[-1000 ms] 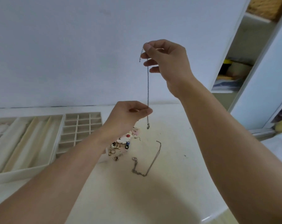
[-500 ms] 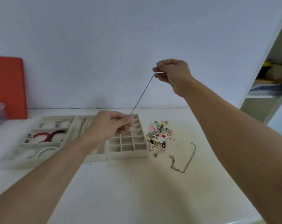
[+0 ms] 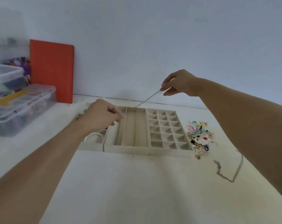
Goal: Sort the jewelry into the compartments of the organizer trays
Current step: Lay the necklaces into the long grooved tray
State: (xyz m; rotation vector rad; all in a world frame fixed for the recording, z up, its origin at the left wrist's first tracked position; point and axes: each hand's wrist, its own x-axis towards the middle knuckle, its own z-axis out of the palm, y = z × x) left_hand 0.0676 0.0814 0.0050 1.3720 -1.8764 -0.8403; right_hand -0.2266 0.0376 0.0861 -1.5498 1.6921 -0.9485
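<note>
At nine o'clock of the scene, stacked clear plastic boxes (image 3: 20,102) sit in front of a red board (image 3: 51,70) that leans on the wall; neither belongs to our sorting. Moving right, our left hand (image 3: 103,118) hovers over the tray with long slots (image 3: 130,128), its fingers curled and pinching the lower end of a thin silver chain (image 3: 147,99). A string of pearls (image 3: 92,136) already lies in the leftmost tray (image 3: 95,145), partly under our forearm. The chain runs taut up toward two o'clock, to our right hand (image 3: 180,84), which pinches its upper end between thumb and fingertip, clear of the table.

We judge the chain very light, limp and slippery (it will slump and knot the moment tension goes), so the ends are the right places to hold it, and it wants lowering lengthwise into one long slot.

Further right stands the grid tray (image 3: 167,130) of small cells, all apparently bare. At its three o'clock lies a heap of small colourful pieces (image 3: 200,137), and nearer us, at five o'clock of the heap, a second chain (image 3: 229,172) lies loose on the table (image 3: 137,183).
</note>
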